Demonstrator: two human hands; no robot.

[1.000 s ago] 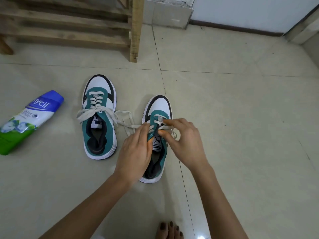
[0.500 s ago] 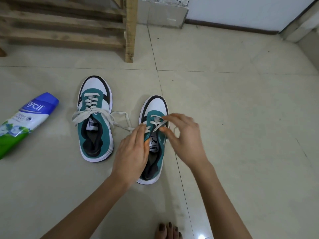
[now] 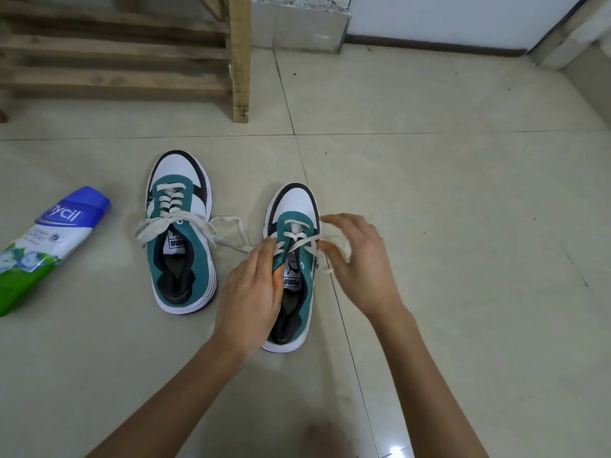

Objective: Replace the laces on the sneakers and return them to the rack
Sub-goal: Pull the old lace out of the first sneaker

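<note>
Teal sneaker [image 3: 297,206] mid-lacing, lower eyelets done. Left hand [image 3: 253,289] grips eyelet flap [image 3: 281,231]; right hand [image 3: 358,259] pinches white lace [image 3: 302,243]. Next, likely: pull taut, thread next eyelet.

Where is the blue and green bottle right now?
In the head view, the bottle lies on its side on the floor at the far left, left of the untouched sneaker, nearer the person than the wooden rack.

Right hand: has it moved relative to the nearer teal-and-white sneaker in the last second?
Yes. The right hand has slid rightward off the eyelets of the nearer teal-and-white sneaker and is now beside it, pulling the flat off-white lace sideways.
</note>
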